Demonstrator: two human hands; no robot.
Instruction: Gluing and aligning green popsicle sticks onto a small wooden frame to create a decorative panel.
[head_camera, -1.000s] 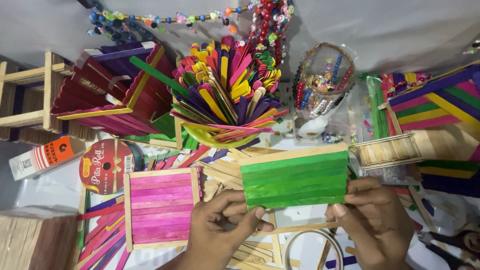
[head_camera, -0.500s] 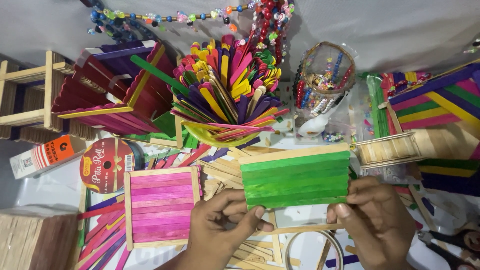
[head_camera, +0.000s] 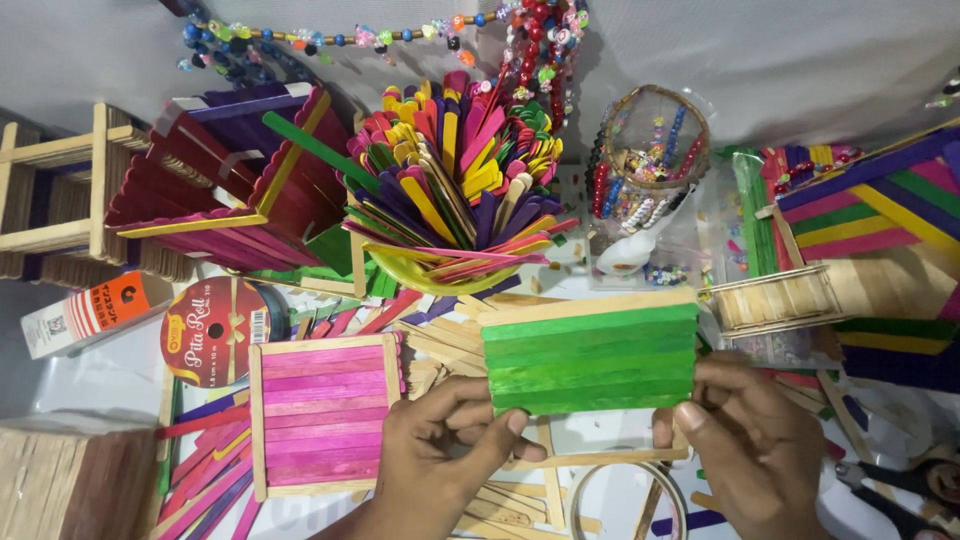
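Note:
A flat panel of green craft sticks (head_camera: 590, 355), topped by one plain wooden stick, is held level between both hands. My left hand (head_camera: 440, 455) pinches its lower left corner with thumb and fingers. My right hand (head_camera: 750, 440) grips its lower right corner. To the left of my left hand a similar panel of pink sticks (head_camera: 322, 415) in a plain wooden frame lies flat on the table. Loose plain sticks lie under the green panel.
A yellow bowl crammed with coloured sticks (head_camera: 455, 190) stands behind the panel. A red and purple stick box (head_camera: 225, 185), a ribbon spool (head_camera: 215, 330), a glue bottle (head_camera: 85, 312), bead strings (head_camera: 540, 40), a bead basket (head_camera: 652, 140) and striped stick constructions (head_camera: 870, 220) crowd the table.
The green panel has barely shifted. My right thumb has slid slightly along its lower right edge. My left hand keeps the same grip.

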